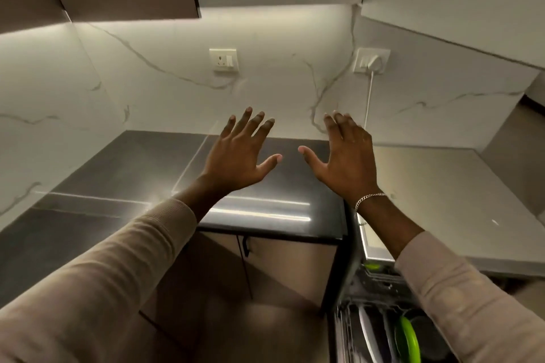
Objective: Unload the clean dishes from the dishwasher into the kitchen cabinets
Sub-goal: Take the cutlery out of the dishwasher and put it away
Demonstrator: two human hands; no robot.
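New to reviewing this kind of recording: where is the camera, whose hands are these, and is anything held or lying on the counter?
There is one picture, taken by a camera worn on the person's head, looking forward and down. No machine is involved. The left hand and the right hand, which wears a bracelet, are bare, with fingers spread, and hold nothing. They hover above the dark countertop, where no dish shows. At lower right, the open dishwasher holds a green plate on edge.

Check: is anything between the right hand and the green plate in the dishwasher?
Nothing visible. The right hand hovers open above the countertop; the green plate stands uncovered in the dishwasher rack below it.
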